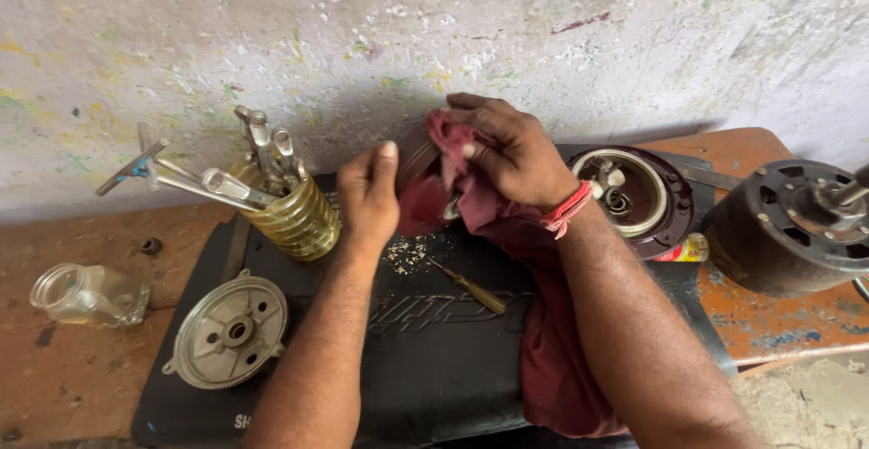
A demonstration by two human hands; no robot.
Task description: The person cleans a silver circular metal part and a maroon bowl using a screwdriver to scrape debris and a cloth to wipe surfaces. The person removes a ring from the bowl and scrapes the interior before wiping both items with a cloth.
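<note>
- The left hand grips the rim of a round dark metal motor part, steadying it upright.
- The right hand presses a bunched maroon cloth against that part's face; wiping looks underway, not finished.
- Just below both hands, grit and a yellow-handled screwdriver lie on the black mat.
- A grey cast end cover sits well left of the left hand, unfitted.

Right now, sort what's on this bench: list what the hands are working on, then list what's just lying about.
In hand:
left hand steadying the round part
right hand pressing the dark red cloth onto it

Lying about:
screwdriver
grey end cover
yellow jar of tools
clear jar
open motor shell
black motor
black mat
</note>
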